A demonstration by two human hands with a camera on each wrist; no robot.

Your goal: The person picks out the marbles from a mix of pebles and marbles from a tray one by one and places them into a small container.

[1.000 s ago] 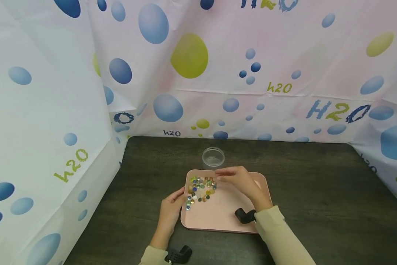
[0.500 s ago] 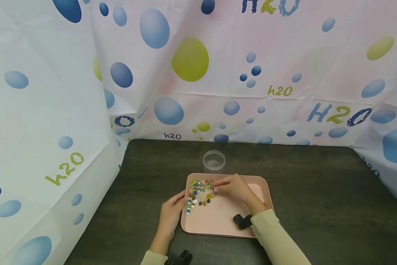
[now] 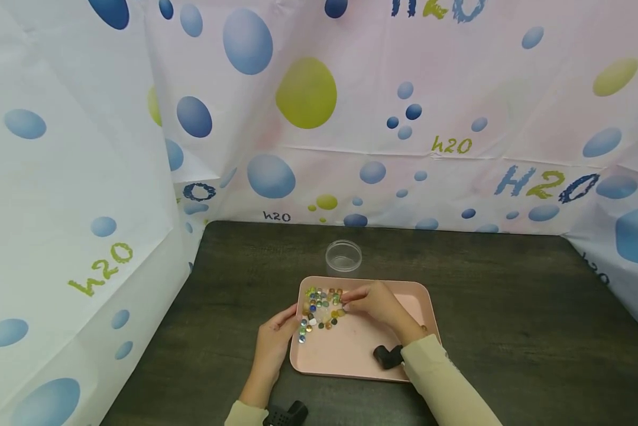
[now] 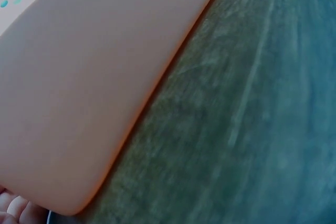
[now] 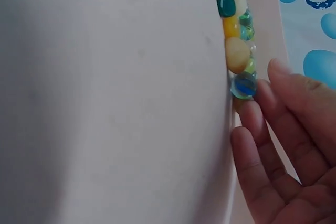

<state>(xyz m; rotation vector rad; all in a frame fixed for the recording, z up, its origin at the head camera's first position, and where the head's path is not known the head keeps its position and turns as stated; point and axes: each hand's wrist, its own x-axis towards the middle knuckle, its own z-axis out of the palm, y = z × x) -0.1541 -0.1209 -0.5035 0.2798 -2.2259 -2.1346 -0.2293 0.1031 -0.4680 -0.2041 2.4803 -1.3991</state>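
Note:
A pink rectangular tray (image 3: 350, 355) lies on the dark table, with glass marbles and polished stones (image 3: 324, 316) gathered in its left part. My left hand (image 3: 272, 346) holds the tray by its left rim, thumb at the edge; only a few of its fingers (image 4: 20, 209) show in the left wrist view. Over the tray, my right hand (image 3: 378, 305) reaches to the right side of the cluster. Its fingertips touch a clear marble with a blue swirl (image 5: 244, 85) in the right wrist view, while the thumb stands apart from that marble.
Just behind the tray stands a round clear dish (image 3: 343, 256). The dark wooden table (image 3: 510, 319) extends on both sides. A white patterned sheet (image 3: 372, 118) hangs behind and to the left. A small orange-brown piece (image 3: 423, 328) sits by the right forearm.
My right hand has come down and slightly left onto the cluster's right edge, then stayed there over the last half second. My left hand keeps its place at the tray.

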